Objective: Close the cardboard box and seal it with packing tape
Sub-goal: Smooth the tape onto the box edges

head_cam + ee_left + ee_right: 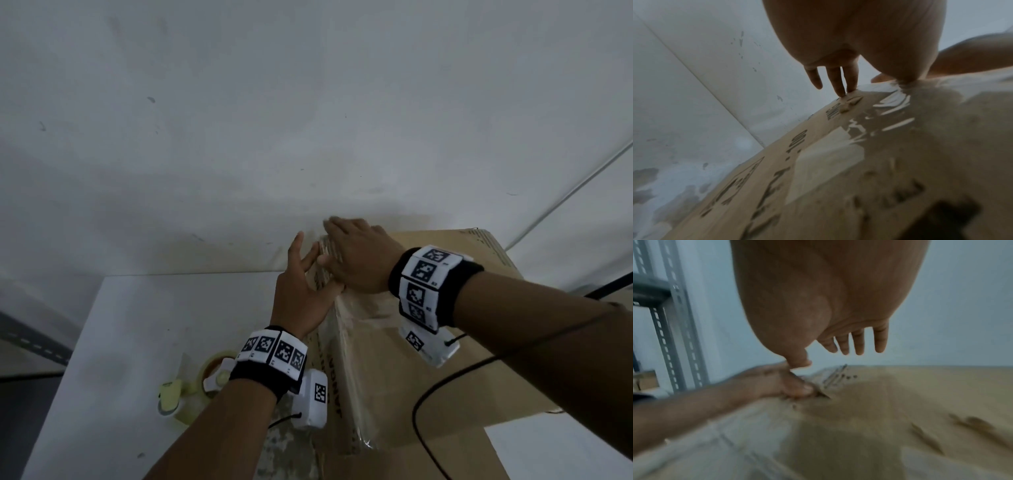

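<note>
The brown cardboard box (428, 359) stands closed on the white table (137, 325), with a strip of clear packing tape (352, 404) running along its top near the left edge. My left hand (308, 270) is at the box's far left corner with fingers spread and straight. Its fingertips (844, 92) touch the edge and its thumb presses the glossy tape (894, 104). My right hand (352, 253) lies flat on the same corner, fingers (857, 344) straight past the far edge, thumb against the left hand (777, 382). A yellow tape dispenser (191, 387) lies on the table beside my left forearm.
A white wall rises right behind the table and the box. A black cable (421, 404) loops over the box top near my right forearm. More cardboard (411, 459) shows under the near edge. A grey metal rack (674, 337) stands off to the left.
</note>
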